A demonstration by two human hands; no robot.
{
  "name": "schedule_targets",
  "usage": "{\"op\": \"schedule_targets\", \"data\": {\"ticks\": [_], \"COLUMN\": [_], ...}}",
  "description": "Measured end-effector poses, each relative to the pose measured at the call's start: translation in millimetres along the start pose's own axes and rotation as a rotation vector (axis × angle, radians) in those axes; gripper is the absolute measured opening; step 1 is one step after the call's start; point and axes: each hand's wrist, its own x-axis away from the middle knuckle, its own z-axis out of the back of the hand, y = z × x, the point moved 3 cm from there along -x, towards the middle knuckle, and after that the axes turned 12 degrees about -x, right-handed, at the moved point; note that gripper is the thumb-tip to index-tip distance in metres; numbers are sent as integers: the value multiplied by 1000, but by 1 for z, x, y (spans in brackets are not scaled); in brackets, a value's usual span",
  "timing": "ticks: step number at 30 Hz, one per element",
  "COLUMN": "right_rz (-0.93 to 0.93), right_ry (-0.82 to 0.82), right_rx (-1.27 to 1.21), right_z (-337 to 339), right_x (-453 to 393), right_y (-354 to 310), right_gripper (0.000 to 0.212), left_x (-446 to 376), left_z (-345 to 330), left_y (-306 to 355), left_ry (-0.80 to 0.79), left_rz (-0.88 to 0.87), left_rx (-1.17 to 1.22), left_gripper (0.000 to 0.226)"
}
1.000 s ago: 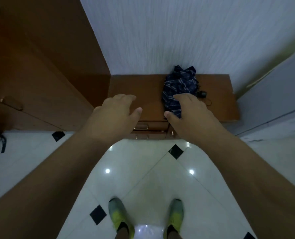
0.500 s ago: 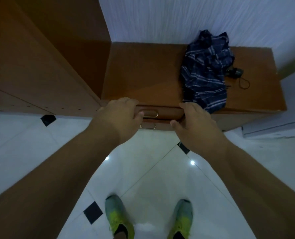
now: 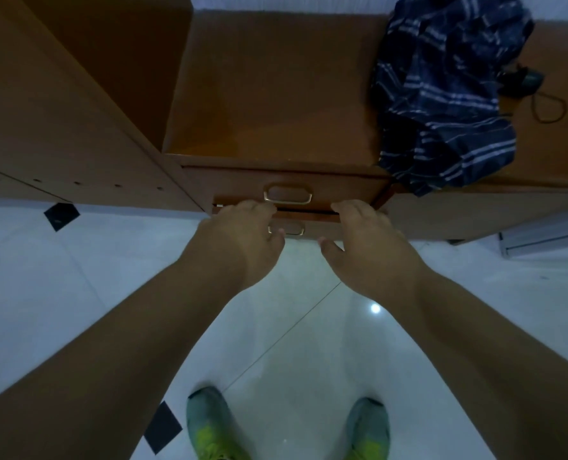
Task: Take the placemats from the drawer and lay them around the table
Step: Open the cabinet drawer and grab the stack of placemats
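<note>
At the front edge of the second brown wooden drawer [image 3: 312,224], both hands reach in from below. The fingers of the left hand [image 3: 242,237] curl over the drawer's top edge, near its left end, with the thumb hanging free just in front of the small brass handle [image 3: 286,229] on that drawer's face. The fingers of the right hand [image 3: 365,240] curl over the same edge near its right end, thumb pointing inward and apart from the wood. Whether the fingertips truly grip behind the edge cannot be told, since they are hidden. This drawer stands slightly forward of the top wooden drawer [image 3: 282,185] above it, which carries a larger brass loop handle [image 3: 287,194]. No placemats can be seen; the inside of the drawer is hidden.

Both drawers belong to a low brown wooden cabinet [image 3: 276,94], which joins a taller wooden unit [image 3: 60,104] on the left. A crumpled navy cloth with white stripes [image 3: 448,88] lies on the cabinet top at the right, hanging over its front edge, with a small dark device and cord [image 3: 538,91] just beside it. Below, green and yellow shoes [image 3: 209,426] stand on a glossy white tiled floor [image 3: 76,293] with black diamond insets.
</note>
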Motion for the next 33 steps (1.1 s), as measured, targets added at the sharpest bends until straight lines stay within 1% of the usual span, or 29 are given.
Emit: {"op": "schedule_targets", "data": {"ticks": [6,13,19,24,26,29,33], "right_rz": [-4,-25,-57,-49,-43,-27,-41], "right_ry": [-19,-91,-95,-71,-58,-53,-45], "right_rx": [40,92,126,153,169,186,189], "right_z": [-35,-79,-111,-133,-141,-152,-158], "right_x": [-27,-57,-81,-102,-110,-117,-124], "right_y": [25,58,80,99,107,116,127], "right_gripper": [57,68,73,75,76,78,82], "left_x": [-29,-68,-103,-133,-144,-156,-165], "left_z": [-40,-87,-126,-154,-164,-175,-185], "left_y": [-5,-14,-13,-15,-16,-20,-24], "left_ry": [-9,-14,20,57,68,80,67], "left_rz": [11,11,-30,-34,-28,-25,14], "left_rx": [7,-2,-3,-52,-57,-48,-76], "left_gripper": [50,48,48,50,53,69,76]}}
